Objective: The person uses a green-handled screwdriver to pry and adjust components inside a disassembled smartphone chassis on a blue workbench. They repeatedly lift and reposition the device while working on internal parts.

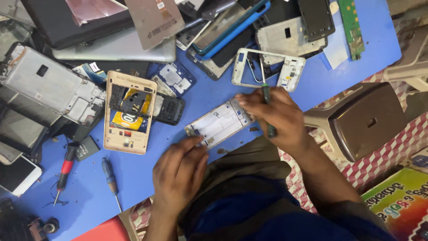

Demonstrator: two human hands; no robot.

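Observation:
A silver phone frame (219,122) lies on the blue table (214,93) near its front edge. My left hand (178,172) rests its fingertips on the frame's near left corner. My right hand (276,116) is closed around a thin green-handled screwdriver (268,107) and sits at the frame's right end, with the shaft sticking out past my fingers toward the far side. The frame's right edge is hidden under my right hand.
A beige phone shell (127,111), a white phone frame (269,67) and several other phone parts crowd the far side. A red screwdriver (66,169) and a blue screwdriver (109,176) lie at the near left. A brown plastic stool (368,120) stands at right.

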